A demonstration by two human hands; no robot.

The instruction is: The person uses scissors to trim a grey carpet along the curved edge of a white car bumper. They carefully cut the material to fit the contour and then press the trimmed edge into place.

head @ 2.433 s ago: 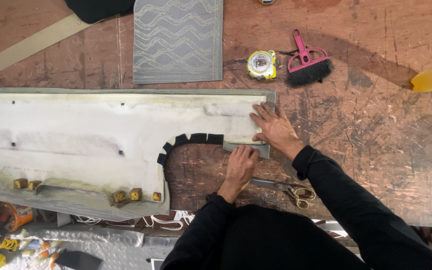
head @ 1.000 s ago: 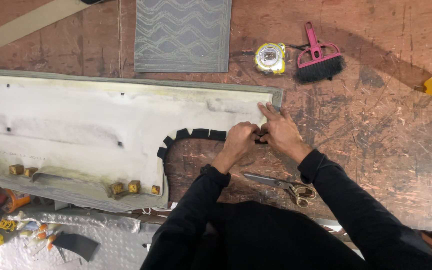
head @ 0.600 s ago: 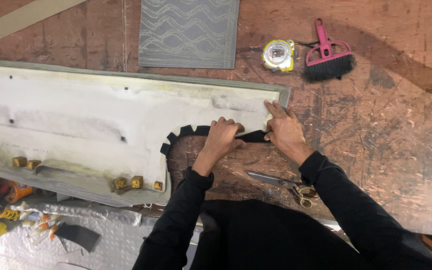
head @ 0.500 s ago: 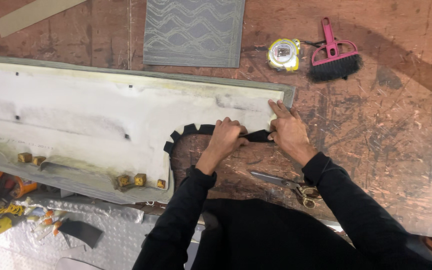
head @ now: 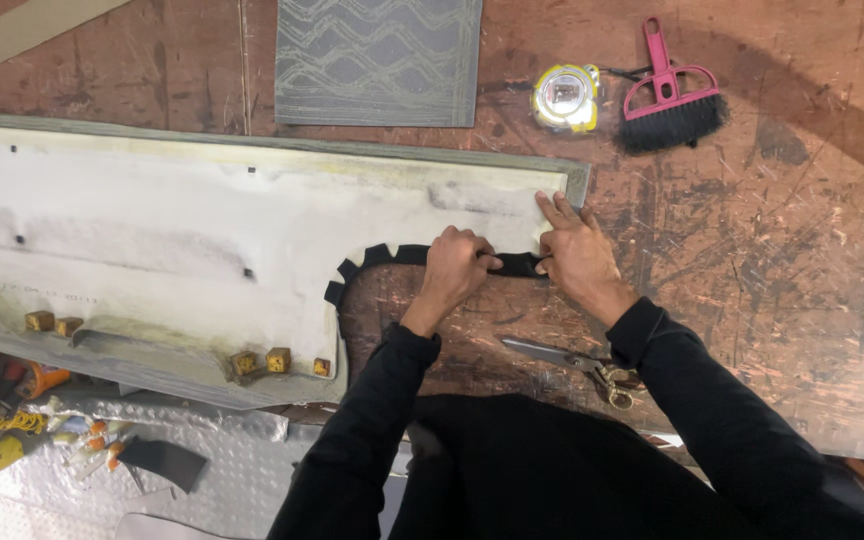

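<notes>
A long off-white panel [head: 202,230] lies across a scratched brown workbench [head: 782,300], with a curved cut-out on its near edge. A black notched strip [head: 372,262] runs along that cut-out edge. My left hand [head: 457,265] is closed on the strip, pressing it onto the panel's edge. My right hand [head: 572,250] rests on the panel's right corner, fingertips on the white surface and thumb on the strip's right end. Small tan blocks [head: 272,361] sit along the panel's lower edge.
Scissors [head: 567,360] lie on the bench by my right forearm. A yellow tape measure [head: 564,97], a pink hand brush [head: 670,105] and a grey patterned sheet [head: 379,60] lie beyond the panel. Tools and silver matting [head: 72,450] are at lower left.
Both hands moved from flat on the panel's lower right edge to gripping the black strip; my left hand has slid left along it, pressing it down. The view shifted slightly.
</notes>
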